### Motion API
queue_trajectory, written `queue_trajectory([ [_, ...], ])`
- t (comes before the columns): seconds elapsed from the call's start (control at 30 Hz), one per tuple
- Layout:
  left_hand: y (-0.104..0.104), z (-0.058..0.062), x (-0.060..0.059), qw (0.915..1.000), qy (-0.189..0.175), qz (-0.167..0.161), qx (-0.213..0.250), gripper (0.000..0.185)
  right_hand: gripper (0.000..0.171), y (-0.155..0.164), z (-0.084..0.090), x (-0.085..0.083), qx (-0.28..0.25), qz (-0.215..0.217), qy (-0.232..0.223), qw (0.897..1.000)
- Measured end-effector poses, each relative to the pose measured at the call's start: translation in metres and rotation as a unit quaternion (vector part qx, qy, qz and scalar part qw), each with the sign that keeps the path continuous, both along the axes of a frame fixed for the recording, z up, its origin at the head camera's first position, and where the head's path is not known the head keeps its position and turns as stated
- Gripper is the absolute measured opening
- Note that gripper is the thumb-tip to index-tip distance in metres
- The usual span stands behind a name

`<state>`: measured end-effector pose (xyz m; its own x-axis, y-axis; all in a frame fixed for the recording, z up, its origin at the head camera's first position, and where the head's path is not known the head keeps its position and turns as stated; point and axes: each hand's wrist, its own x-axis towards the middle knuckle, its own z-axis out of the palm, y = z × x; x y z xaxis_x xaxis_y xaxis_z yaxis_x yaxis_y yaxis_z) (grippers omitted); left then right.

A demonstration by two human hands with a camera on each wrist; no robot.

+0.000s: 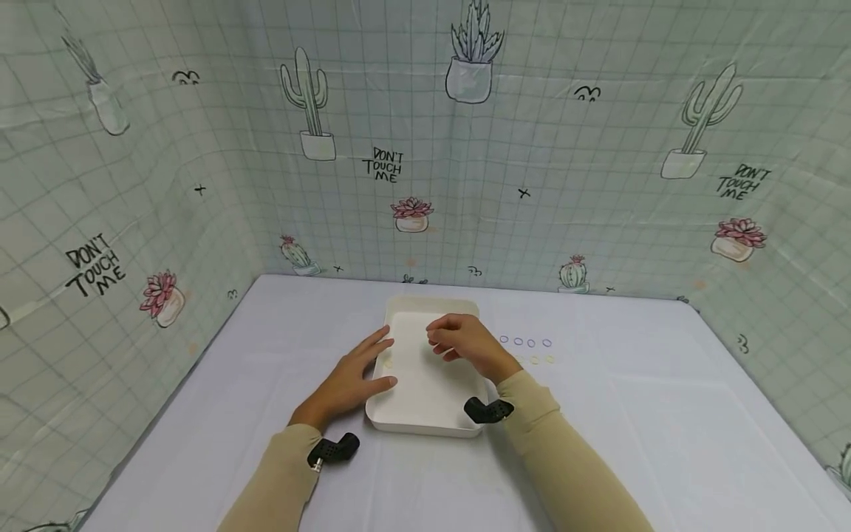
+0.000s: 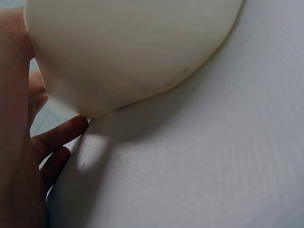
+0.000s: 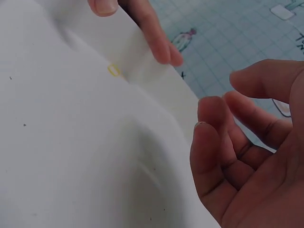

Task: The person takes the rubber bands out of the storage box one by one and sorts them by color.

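White surface (image 1: 631,414) carries a white rectangular tray (image 1: 425,403) near its centre, in front of the person. Left hand (image 1: 352,377) lies flat against the tray's left rim, fingers straight, grip wide, holding nothing. Right hand (image 1: 462,341) hovers over the tray interior, fingers loosely curled, grip empty. Small yellow ring (image 3: 114,70) lies inside the tray at its left side. Small purple rings (image 1: 525,342) sit in a row on the surface, right of the tray.

Legible text: "DON'T TOUCH ME", hand-lettered black capitals, printed on the backdrop cloth (image 1: 598,222). Three instances seen in head view: left wall beside a pink succulent, back wall centre below a cactus, right side beside a cactus. No other words, brands or numbers readable in any view.
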<state>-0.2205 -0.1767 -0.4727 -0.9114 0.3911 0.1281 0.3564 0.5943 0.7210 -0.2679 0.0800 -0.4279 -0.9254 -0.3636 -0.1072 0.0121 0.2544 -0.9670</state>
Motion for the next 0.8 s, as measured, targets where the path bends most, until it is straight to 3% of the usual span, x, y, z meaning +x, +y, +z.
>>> queue_trajectory([
  [0.4,0.003,0.000,-0.001,0.9998,-0.009,0.001,-0.016,0.086,0.027,-0.018,-0.003,-0.008,0.065,0.007,-0.026,0.998],
  [0.63,0.000,0.002,-0.002,0.9997,-0.005,-0.004,-0.021,0.088,0.021,-0.034,-0.011,-0.012,0.098,0.038,-0.009,0.994],
  [0.8,-0.005,0.005,0.001,0.9994,-0.024,-0.015,-0.020,0.093,0.021,-0.044,-0.016,-0.013,0.117,0.060,0.001,0.991],
])
